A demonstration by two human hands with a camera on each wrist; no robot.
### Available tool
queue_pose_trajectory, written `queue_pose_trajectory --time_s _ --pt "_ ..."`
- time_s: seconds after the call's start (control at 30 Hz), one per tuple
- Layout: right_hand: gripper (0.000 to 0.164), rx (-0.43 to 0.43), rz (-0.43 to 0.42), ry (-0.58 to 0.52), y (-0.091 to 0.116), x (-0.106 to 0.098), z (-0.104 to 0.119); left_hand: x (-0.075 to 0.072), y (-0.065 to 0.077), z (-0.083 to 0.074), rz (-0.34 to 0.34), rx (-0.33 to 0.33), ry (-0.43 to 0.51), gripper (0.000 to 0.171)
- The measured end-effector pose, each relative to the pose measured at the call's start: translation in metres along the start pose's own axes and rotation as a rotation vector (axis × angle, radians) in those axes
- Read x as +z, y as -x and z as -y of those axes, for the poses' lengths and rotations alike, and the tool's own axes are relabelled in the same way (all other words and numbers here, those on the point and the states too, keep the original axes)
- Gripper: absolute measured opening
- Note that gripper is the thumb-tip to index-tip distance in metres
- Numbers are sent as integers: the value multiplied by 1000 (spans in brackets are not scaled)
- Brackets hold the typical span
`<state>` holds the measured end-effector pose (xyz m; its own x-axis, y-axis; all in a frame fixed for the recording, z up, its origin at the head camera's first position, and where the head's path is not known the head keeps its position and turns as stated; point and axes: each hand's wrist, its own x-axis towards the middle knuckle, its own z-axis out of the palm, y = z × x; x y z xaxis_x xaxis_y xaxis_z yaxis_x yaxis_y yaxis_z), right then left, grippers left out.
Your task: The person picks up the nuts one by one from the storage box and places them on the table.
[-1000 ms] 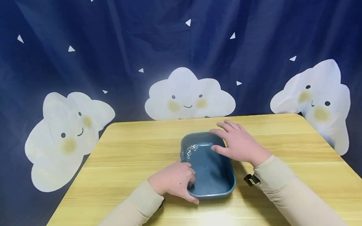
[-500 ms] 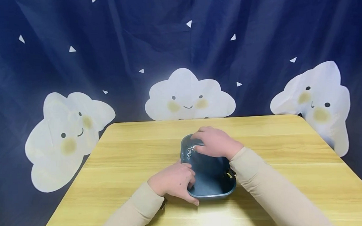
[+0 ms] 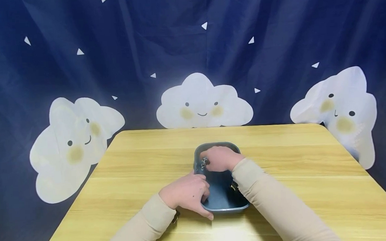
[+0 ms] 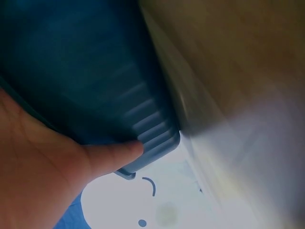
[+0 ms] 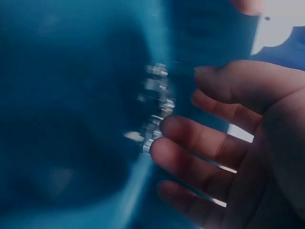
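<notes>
A deep blue plastic bin (image 3: 220, 199) with rounded corners stands on the table. My left hand (image 3: 186, 192) grips its near-left wall, fingers over the rim inside and thumb outside; in the left wrist view the thumb (image 4: 112, 155) lies along the ribbed outer wall. Inside the bin, at its far-left corner, lies a curved row of small shiny, clear ring-like pieces (image 3: 203, 164). My right hand (image 3: 219, 158) reaches in over the right side. In the right wrist view, two fingertips (image 5: 162, 151) are right at these pieces (image 5: 159, 105), the thumb apart from them.
The light wooden table (image 3: 142, 159) extends around the bin on all sides. Behind its far edge hangs a dark blue curtain (image 3: 179, 44) with smiling white clouds (image 3: 204, 105). A black wrist device (image 3: 234, 186) on the right arm hangs over the bin.
My right hand has moved left from the bin's right rim, down into its far-left corner beside the shiny pieces. My left hand has kept its grip on the wall.
</notes>
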<state>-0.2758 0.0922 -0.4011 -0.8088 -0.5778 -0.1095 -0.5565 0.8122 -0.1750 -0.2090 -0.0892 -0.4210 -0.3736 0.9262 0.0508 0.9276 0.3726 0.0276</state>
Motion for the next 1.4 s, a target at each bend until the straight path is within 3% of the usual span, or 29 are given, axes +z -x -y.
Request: queue_pose_trajectory --time_s 0.2,0.7,1.07,1.4 --pt "25 -12 -32 5 -4 15 -1 1 -1 0 -8 13 -6 57" --pt "5 7 -36 3 -7 20 -4 2 -1 2 2 7 5 56" --pt "6 26 -26 46 -9 20 -7 0 -3 5 17 4 3 57" --pt "8 22 -38 -8 -8 15 -8 -1 -2 3 21 -10 2 57"
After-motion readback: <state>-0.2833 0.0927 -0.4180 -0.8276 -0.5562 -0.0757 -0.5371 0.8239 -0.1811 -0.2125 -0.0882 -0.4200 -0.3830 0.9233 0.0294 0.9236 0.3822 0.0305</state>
